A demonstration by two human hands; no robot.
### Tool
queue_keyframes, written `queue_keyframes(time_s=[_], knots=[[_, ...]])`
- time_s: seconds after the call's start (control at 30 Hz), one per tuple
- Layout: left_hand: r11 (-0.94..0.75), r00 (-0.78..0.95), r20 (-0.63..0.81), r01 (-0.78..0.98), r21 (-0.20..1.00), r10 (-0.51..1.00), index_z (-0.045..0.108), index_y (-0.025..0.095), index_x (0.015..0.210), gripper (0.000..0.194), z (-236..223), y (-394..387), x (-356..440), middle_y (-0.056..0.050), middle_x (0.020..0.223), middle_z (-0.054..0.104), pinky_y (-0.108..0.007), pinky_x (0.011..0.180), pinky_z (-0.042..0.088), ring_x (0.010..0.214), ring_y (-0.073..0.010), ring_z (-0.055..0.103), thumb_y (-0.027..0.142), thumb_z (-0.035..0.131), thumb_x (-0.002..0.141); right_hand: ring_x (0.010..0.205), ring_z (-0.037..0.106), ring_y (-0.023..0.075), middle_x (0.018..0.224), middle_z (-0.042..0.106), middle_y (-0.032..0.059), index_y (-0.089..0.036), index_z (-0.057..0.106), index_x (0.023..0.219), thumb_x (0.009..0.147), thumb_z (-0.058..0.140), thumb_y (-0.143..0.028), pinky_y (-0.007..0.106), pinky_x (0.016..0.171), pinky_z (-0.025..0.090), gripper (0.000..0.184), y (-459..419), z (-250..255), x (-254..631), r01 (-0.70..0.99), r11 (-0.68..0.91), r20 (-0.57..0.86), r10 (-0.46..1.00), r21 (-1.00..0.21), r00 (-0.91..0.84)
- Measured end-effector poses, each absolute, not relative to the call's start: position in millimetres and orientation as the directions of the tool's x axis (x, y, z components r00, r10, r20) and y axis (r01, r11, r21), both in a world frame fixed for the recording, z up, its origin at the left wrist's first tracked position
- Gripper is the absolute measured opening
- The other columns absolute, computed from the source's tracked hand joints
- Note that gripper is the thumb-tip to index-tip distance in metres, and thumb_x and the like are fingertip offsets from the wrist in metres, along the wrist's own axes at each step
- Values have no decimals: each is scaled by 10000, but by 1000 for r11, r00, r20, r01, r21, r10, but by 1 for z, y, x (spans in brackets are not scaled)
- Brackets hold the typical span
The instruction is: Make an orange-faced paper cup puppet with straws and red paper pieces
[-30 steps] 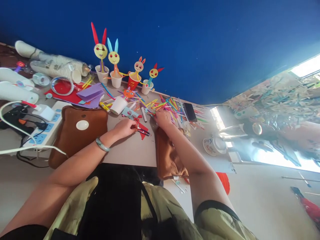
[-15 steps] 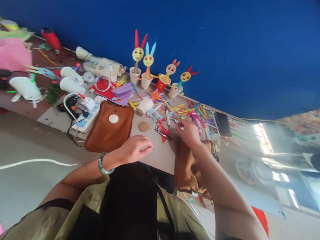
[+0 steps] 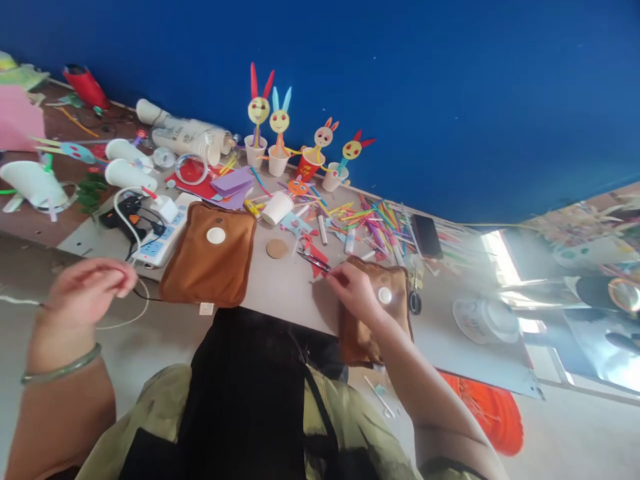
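the two hands are well apart. the left hand [image 3: 93,290], with a greenish bangle [image 3: 63,370] at the wrist, is raised off the left of the table [image 3: 283,293], its fingers curled in; i cannot tell whether anything sits between them. nearest to it are a white cable [image 3: 120,200] and a blue-and-white power strip [image 3: 159,250] with plugs in it.

the right hand [image 3: 354,288] is over the top left corner of a brown padded bag [image 3: 353,343], fingertips just beside the near end of a slim dark-and-silver tool [image 3: 314,261]. i cannot tell whether they touch or grip it. the tool lies slantwise across a cut red paper piece [image 3: 317,246] on the table.

to the left of these lie a round cardboard disc [image 3: 277,249] and a second brown padded bag [image 3: 210,267] with a white round button. beyond the tool, a white paper cup [image 3: 278,208] with an orange paper face [image 3: 300,187] is on its side, and coloured sticks [image 3: 380,227] are heaped near a dark phone [image 3: 427,235]. black-handled scissors [image 3: 415,301] lie right of the nearer bag. against the blue wall [image 3: 400,100], four rabbit-eared figures [image 3: 259,111] stand in paper cups [image 3: 279,165], one of them red.
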State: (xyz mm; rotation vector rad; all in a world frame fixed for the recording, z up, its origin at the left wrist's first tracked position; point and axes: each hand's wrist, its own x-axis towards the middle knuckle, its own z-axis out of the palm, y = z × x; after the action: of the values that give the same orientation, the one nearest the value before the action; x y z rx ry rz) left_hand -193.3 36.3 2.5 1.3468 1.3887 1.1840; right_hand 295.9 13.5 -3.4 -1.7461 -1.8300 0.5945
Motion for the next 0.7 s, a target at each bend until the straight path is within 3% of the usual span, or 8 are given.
queue_keyframes(time_s=[0.13,0.17,0.23,0.3,0.4,0.47,0.53,0.7], knots=[[-174,-422,192,81,981,886,615,558,1159,515,34,68,-149,94,815,716,-286,448,288,691,-147,582,710,189,911,620,546,141,713,657,12,-195,635,757,854,587,-311,255,600,427,159,8,-10,272,674,55,5,997,-737,-76],[-211,-401,217,59,976,890,580,555,1208,571,40,77,-125,91,804,702,-284,435,255,653,-138,565,752,152,884,608,534,134,699,652,4,-193,634,749,856,587,-304,249,590,420,162,8,-12,267,654,47,-18,996,-755,-93],[-231,-136,223,-49,972,965,605,467,1150,604,49,96,-69,74,744,663,-268,408,185,505,-105,447,836,296,785,582,510,122,668,635,-12,-188,633,747,859,589,-278,239,575,408,151,10,-16,261,631,21,-66,991,-775,-114],[-157,367,154,-20,987,918,659,308,993,545,56,114,-8,25,675,637,-261,421,283,468,-101,428,773,506,754,574,496,115,653,617,-23,-189,617,734,853,597,-232,235,580,402,128,11,-20,260,653,9,-82,991,-758,-110],[-308,873,30,139,941,486,686,197,854,279,56,130,64,-42,805,711,-281,622,474,693,-152,624,470,655,805,623,524,130,708,622,-9,-197,578,733,857,597,-177,249,624,422,127,5,-24,263,737,54,-42,993,-673,-111],[-484,965,-90,203,851,247,694,195,783,112,45,135,91,-18,767,707,-262,650,469,698,-148,629,298,651,780,704,568,161,785,641,23,-202,569,776,881,581,-165,281,689,459,112,-7,-26,267,793,118,11,990,-597,-139],[-643,963,-173,267,717,207,695,204,760,74,26,135,102,-7,740,691,-265,652,460,673,-153,611,192,624,744,810,602,201,879,663,63,-205,572,852,921,546,-169,337,778,491,82,-22,-27,270,840,176,69,984,-513,-164],[-821,986,22,126,556,166,626,202,661,135,-19,137,108,-60,934,685,-314,899,475,950,-216,638,102,592,744,1037,612,265,1128,672,142,-212,567,937,998,435,-185,460,922,506,148,-54,-35,275,903,198,203,971,-381,-127]])
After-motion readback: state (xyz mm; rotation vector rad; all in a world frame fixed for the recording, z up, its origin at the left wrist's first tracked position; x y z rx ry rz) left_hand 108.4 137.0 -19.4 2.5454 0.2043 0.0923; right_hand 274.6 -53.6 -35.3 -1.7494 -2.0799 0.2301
